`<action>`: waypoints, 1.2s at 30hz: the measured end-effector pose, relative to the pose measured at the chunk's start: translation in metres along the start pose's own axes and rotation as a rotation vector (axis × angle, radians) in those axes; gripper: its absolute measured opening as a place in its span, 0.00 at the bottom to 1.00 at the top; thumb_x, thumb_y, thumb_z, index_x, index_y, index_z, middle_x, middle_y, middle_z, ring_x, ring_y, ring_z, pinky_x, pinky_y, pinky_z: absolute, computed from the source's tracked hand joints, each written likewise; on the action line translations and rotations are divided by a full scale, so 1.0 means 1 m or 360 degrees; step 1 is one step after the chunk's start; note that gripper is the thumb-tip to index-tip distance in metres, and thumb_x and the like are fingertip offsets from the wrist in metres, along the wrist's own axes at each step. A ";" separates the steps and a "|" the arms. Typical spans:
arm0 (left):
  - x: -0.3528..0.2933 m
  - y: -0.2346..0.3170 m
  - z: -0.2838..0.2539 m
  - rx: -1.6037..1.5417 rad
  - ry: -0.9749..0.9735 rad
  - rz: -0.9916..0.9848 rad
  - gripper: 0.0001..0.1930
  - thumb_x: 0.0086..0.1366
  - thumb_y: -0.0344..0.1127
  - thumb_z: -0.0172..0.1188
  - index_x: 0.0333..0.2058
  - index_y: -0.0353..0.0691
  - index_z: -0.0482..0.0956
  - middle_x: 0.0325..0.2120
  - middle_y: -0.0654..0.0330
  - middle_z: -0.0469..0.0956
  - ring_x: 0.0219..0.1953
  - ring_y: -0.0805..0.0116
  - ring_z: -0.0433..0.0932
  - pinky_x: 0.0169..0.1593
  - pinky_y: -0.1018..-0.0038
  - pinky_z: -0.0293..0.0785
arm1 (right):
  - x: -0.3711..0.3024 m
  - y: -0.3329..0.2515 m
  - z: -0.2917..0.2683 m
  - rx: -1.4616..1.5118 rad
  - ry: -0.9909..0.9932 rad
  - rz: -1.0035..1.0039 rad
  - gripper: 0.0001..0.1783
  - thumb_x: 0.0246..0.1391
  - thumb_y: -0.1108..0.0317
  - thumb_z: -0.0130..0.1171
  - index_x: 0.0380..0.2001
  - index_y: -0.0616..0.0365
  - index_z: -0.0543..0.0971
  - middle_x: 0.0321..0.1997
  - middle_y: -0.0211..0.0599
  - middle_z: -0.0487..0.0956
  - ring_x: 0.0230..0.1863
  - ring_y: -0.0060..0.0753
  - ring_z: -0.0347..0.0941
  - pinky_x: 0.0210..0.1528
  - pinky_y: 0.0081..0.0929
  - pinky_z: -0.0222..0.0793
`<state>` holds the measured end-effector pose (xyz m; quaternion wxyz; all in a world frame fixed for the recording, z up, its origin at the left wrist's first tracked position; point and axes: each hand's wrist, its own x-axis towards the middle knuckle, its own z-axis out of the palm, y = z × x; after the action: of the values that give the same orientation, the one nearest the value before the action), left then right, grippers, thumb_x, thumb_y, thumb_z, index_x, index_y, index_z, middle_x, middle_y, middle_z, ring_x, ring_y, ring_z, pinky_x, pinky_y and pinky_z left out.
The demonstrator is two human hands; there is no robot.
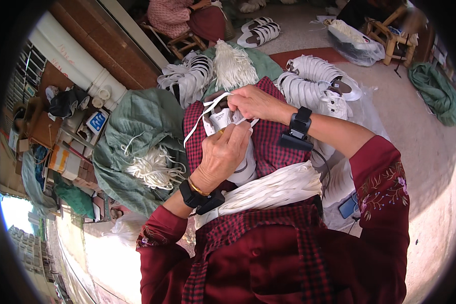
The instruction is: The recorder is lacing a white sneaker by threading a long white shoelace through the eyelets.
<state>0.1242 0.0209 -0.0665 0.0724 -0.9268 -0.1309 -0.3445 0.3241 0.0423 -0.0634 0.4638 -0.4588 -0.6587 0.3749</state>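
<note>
Pinching the white lace [207, 104] in the right hand [256, 103]; resting the left hand [224, 150], curled, over the white shoe [247, 166] (can't tell whether gripping), on the checked cloth [274, 144]. Looks partly laced, with a loose end left to thread.

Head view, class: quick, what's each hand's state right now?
Left hand: fingers curled at the white shoe; whether they grip anything cannot be told.
Right hand: closed, holding a white lace.
</note>
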 end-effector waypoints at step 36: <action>-0.054 -0.030 -0.018 -0.1064 -0.0001 -0.0997 0.07 0.62 0.28 0.68 0.34 0.33 0.79 0.25 0.59 0.81 0.26 0.75 0.81 0.32 0.76 0.79 | 0.001 -0.180 -0.014 0.0406 0.0050 -0.0529 0.17 0.74 0.59 0.41 0.34 0.58 0.72 0.16 0.16 0.52 0.17 0.12 0.48 0.20 0.16 0.43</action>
<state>0.0651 0.0351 -0.0869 -0.3382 -0.8151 -0.2866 -0.3729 0.2914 -0.0094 0.1063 0.5837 -0.2872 -0.6651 0.3666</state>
